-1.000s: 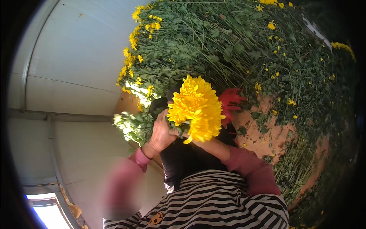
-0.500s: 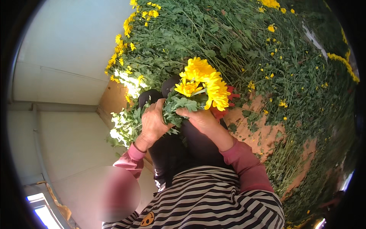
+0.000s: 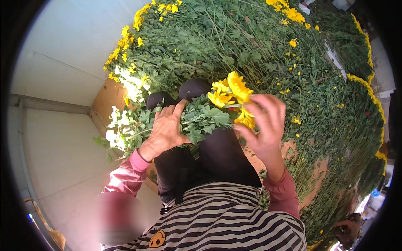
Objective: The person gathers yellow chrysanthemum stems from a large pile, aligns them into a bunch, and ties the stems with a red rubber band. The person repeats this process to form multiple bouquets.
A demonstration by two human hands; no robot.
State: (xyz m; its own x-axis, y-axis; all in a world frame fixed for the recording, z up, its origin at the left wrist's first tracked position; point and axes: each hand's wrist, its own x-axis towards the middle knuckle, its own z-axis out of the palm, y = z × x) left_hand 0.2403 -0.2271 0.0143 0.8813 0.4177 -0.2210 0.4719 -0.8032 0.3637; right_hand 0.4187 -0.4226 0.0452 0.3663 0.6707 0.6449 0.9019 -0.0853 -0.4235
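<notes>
the bunch of yellow flowers [image 3: 226,106] lies across the person's dark-trousered knees [image 3: 217,146], its long axis running left to right, blooms pointing right and leafy stems left. the left hand [image 3: 165,129] presses flat on the foliage, fingers spread; the right hand [image 3: 264,123] curls loosely about the blooms, fingertips touching petals. the stem ends are hidden under the left hand. beyond lies a heap of cut green stems [image 3: 251,46] with scattered yellow heads, and white flowers [image 3: 125,125] at the left.
</notes>
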